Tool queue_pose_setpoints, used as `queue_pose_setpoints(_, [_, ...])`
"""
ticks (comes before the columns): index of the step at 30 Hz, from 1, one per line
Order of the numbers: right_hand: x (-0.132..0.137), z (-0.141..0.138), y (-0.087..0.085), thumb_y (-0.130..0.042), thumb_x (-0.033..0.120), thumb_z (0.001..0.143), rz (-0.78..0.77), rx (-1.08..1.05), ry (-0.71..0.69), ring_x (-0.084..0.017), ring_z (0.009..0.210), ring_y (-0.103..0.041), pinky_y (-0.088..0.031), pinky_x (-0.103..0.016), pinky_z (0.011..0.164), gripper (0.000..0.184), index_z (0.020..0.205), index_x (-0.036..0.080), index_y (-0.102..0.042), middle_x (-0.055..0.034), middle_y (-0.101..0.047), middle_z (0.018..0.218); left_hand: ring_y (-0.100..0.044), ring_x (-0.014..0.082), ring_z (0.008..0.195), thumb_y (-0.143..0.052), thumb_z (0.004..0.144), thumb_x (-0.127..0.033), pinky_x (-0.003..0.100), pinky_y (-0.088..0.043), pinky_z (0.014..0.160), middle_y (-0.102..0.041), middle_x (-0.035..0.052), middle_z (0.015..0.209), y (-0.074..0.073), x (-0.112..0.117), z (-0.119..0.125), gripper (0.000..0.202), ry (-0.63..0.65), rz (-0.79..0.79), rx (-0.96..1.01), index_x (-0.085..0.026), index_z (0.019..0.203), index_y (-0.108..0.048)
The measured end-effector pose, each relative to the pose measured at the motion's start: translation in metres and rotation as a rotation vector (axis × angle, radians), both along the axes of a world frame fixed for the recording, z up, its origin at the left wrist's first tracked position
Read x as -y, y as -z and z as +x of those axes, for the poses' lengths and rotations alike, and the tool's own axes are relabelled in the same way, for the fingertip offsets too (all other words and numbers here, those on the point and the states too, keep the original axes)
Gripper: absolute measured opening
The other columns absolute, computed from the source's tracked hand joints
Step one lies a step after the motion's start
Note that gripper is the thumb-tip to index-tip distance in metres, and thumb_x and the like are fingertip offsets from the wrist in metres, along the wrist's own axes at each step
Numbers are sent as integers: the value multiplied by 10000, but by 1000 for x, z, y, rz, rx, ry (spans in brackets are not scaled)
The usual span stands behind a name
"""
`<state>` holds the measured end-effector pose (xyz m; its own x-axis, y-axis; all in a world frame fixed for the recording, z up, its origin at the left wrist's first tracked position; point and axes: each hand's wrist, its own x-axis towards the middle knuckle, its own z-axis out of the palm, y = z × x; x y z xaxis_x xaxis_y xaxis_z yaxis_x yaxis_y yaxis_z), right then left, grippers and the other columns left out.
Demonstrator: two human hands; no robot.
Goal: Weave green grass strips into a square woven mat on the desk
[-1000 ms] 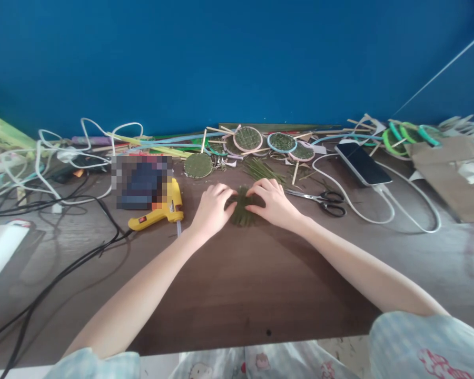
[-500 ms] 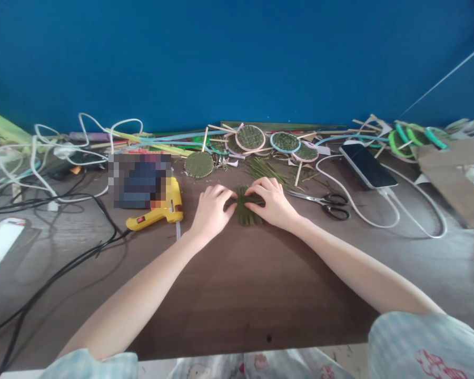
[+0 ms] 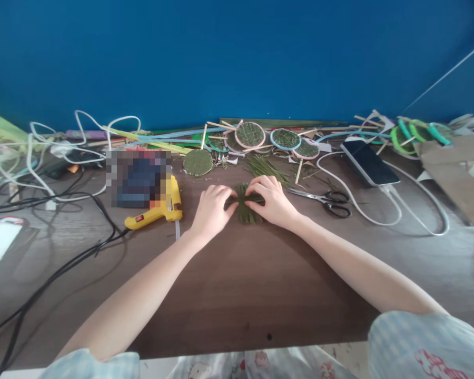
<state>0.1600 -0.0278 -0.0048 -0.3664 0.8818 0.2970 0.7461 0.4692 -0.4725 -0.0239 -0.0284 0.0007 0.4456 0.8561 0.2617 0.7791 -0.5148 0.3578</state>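
Observation:
Flat on the table lies a small piece of crossed dark green strips (image 3: pixel 245 210), its strips fanning toward me and away. My left hand (image 3: pixel 214 210) pinches its left side between thumb and fingers. From the right, my right hand (image 3: pixel 272 201) grips the same piece, thumb below and fingers above. The strip ends inside both hands are hidden. Just behind my hands lies a bundle of loose green strips (image 3: pixel 265 167). Close to my right hand is a pair of scissors (image 3: pixel 327 199) with black handles, lying partly open.
To the left lie a yellow glue gun (image 3: pixel 158 210) and a blurred dark object (image 3: pixel 138 181). Along the wall are small round green fans (image 3: pixel 250 135). A phone (image 3: pixel 369 162) with a white cable lies right, near brown cardboard (image 3: pixel 454 173). Black cables (image 3: pixel 63 273) cross the left side.
The view has shifted very slightly. Both hands stay on the green strips in nearly the same place, with only tiny finger movement.

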Motion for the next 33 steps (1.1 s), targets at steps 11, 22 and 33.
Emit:
queue_pose_setpoints(11, [-1,1,2,-592,244,765,19,-8,2,-240,967,-447,-363,-389,797,86,837,202,-573,-68,-561,1022,-552,208,923,-628,776,-199,341,-386,787,-672,8,936,2,0,1,117,14,-2,48,-188,878,-570])
queue_pose_setpoints(22, [-2,2,4,-595,254,764,48,-16,-2,-243,980,-451,-362,-385,794,84,829,205,-578,-67,-562,1030,-555,218,928,-633,778,-238,348,-374,783,-677,21,938,4,1,1,106,-8,68,14,-185,858,-589])
queue_pose_setpoints(33, [-1,1,3,-594,246,763,52,-4,-4,-241,990,-449,-359,-386,792,88,835,201,-572,-67,-568,1052,-551,214,946,-615,792,-223,349,-371,797,-666,22,958,3,2,2,104,-2,45,6,-184,882,-579])
